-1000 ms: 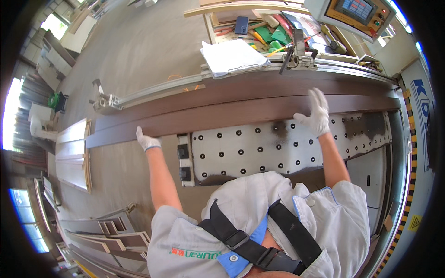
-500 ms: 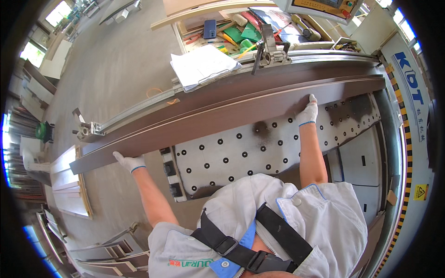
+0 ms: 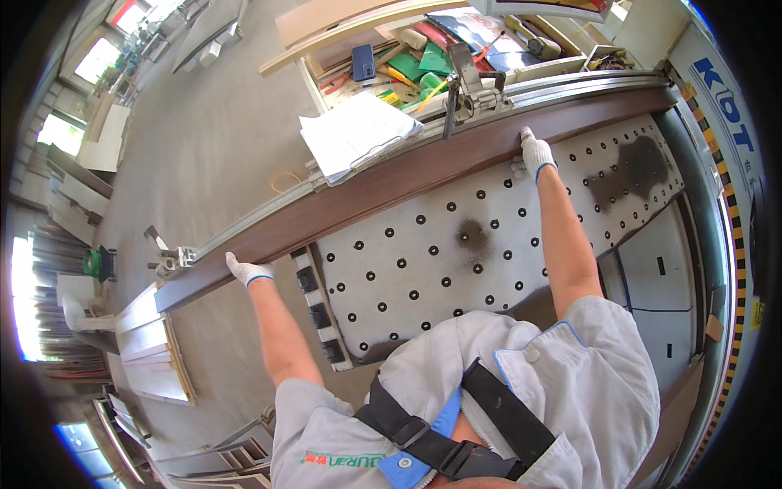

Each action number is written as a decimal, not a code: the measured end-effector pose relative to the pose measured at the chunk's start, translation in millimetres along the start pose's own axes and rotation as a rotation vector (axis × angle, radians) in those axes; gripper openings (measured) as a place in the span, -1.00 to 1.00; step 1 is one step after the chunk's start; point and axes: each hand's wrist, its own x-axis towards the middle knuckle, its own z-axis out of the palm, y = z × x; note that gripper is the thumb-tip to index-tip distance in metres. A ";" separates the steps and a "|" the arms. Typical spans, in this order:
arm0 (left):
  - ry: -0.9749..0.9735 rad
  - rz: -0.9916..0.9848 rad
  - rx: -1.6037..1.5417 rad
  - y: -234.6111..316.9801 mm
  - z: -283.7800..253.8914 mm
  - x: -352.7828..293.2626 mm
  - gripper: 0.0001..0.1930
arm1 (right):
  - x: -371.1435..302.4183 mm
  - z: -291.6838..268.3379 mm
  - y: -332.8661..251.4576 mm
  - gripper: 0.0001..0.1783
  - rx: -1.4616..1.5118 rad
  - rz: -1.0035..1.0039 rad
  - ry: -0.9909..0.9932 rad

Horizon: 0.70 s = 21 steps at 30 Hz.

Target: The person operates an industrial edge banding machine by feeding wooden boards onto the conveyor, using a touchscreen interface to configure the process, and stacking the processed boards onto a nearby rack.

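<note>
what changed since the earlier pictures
The brown board moved forward, toward the metal rail; two strips now look nearly one. The right hand, spread open a second ago, now holds the board's near edge. The left hand stays at that edge; papers stay put.

The board (image 3: 391, 183) along the counter's far edge looks like smooth brown wood with a low satin sheen. The counter (image 3: 417, 240) is pale, smooth metal set with black, plastic-looking studs (image 3: 446, 282); towards its right end the dark patch (image 3: 631, 171) looks dull and worn. Beyond its far edge, the metal rail (image 3: 586, 88) shines beside matt white paper (image 3: 354, 134). Knitted, matt cloth gloves (image 3: 535, 155) cover the hands (image 3: 248, 269).
</note>
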 end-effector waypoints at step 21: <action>0.273 0.326 -0.279 40.0 -269.6 -161.1 -0.27 | -143.8 20.3 63.8 -0.44 -1.491 -1.447 -0.582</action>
